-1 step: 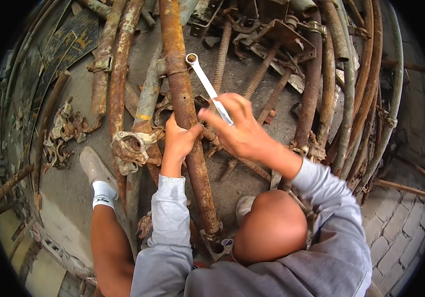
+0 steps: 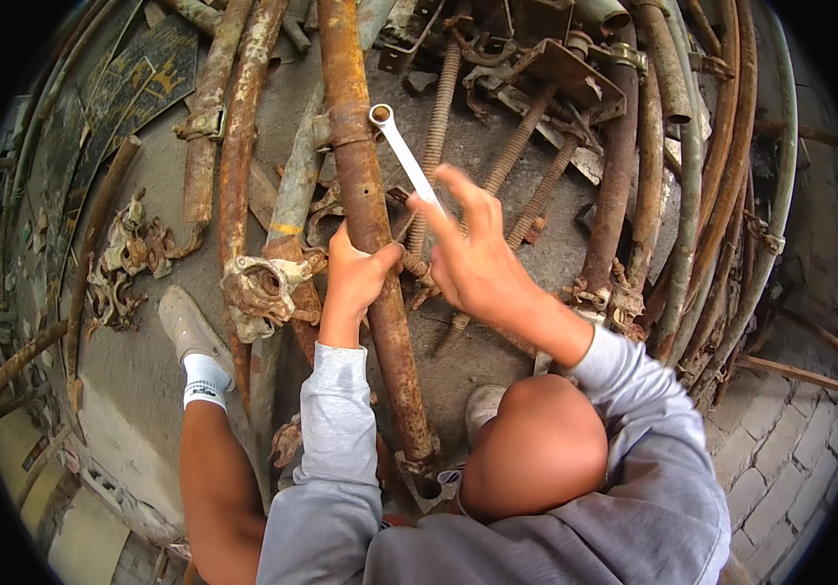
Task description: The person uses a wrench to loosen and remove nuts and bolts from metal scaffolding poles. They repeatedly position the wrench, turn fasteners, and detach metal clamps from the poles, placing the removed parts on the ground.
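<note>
Hands: one wrench (image 2: 405, 160), one pipe (image 2: 365, 195)

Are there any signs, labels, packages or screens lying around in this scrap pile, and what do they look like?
Dark panels: upper left, lying flat behind the rusty pipes; flat angular plates, dark grey-green with yellowish markings, possibly signs.
Yellow band: a narrow stripe around the grey pipe left of the left hand; perhaps tape or paint.
No packages or screens show.
</note>
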The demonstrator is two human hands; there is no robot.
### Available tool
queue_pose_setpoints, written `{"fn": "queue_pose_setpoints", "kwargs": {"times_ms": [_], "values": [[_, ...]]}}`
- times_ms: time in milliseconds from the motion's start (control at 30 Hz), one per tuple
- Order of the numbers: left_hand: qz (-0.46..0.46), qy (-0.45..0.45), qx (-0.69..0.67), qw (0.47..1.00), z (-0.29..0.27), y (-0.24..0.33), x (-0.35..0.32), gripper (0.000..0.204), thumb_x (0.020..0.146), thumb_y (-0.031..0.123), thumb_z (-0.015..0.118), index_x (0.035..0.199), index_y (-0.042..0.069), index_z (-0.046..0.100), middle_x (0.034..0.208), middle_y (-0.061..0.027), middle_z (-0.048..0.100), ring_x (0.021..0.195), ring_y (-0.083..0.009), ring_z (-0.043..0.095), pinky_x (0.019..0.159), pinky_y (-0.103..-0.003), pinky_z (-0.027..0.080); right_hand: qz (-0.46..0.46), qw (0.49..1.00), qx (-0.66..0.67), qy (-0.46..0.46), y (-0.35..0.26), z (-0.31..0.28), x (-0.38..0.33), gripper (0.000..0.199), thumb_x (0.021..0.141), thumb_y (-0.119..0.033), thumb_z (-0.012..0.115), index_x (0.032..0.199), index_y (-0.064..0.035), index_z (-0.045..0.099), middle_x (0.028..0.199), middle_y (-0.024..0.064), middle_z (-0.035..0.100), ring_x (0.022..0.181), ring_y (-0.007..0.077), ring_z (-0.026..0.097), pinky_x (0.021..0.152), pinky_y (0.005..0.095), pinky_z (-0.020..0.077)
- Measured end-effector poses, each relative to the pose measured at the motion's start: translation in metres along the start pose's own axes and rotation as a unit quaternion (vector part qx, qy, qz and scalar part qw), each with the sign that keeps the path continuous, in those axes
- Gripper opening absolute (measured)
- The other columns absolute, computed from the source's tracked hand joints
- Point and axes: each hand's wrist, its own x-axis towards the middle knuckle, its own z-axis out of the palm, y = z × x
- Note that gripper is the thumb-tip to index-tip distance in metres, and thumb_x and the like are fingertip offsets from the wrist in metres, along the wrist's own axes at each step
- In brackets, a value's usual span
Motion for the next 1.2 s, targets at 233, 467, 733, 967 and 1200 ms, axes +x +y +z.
{"fn": "queue_pose_setpoints", "kwargs": {"times_ms": [233,467,733,967,1200], "values": [[0.002,-0.021,0.004,1.0,-0.003,-0.003,0.006,0.032,0.077,-0.003,0.071,0.106,-0.002,0.059,0.084,-0.0071,0.066,0.068,-0.0167,0.065,0.061,-0.033,0.053,0.184,0.961,0.168,-0.119,-0.004,-0.016,0.021,0.055,0.088,-0.01,0.064,0.13,0.015,0.038,0.07,0.0303,0.064,0.068,0.0469,0.068,0.063,0.049,0.0573],[-0.001,0.003,0.018,1.0,-0.007,0.0,0.002,0.036,0.077,-0.001,0.073,0.11,-0.002,0.057,0.083,-0.0068,0.063,0.067,-0.0175,0.065,0.061,-0.034,0.052,0.114,0.94,-0.103,-0.304,0.082,-0.066,0.042,0.018,0.101,-0.009,0.047,0.116,-0.0002,0.046,0.082,0.0187,0.067,0.066,0.034,0.07,0.054,0.0449,0.0568],[0.02,-0.011,0.019,1.0,0.001,-0.003,0.004,0.031,0.08,-0.002,0.071,0.106,0.0,0.055,0.083,-0.0073,0.064,0.064,-0.0173,0.063,0.06,-0.034,0.051,-0.043,0.918,-0.379,-0.11,0.173,-0.077,0.106,0.033,0.1,-0.011,0.053,0.132,-0.0153,0.053,0.095,0.0123,0.066,0.083,0.032,0.073,0.065,0.0449,0.0585],[0.004,0.0,0.004,1.0,-0.019,-0.001,-0.001,0.027,0.08,0.0,0.071,0.103,0.001,0.056,0.082,-0.0071,0.065,0.064,-0.0176,0.065,0.059,-0.033,0.052,-0.133,0.941,-0.312,0.006,0.154,-0.055,0.221,0.017,0.089,-0.004,0.059,0.103,-0.0017,0.069,0.084,0.0229,0.072,0.085,0.0384,0.074,0.07,0.047,0.0602],[0.01,0.039,0.054,0.998,0.003,-0.001,0.001,0.036,0.077,-0.001,0.072,0.11,-0.002,0.056,0.083,-0.0075,0.064,0.062,-0.0167,0.064,0.056,-0.033,0.052,-0.065,0.943,-0.325,0.02,0.179,-0.017,0.285,0.015,0.086,-0.008,0.063,0.099,-0.004,0.069,0.081,0.0224,0.071,0.078,0.0375,0.072,0.066,0.0451,0.0587]]}}
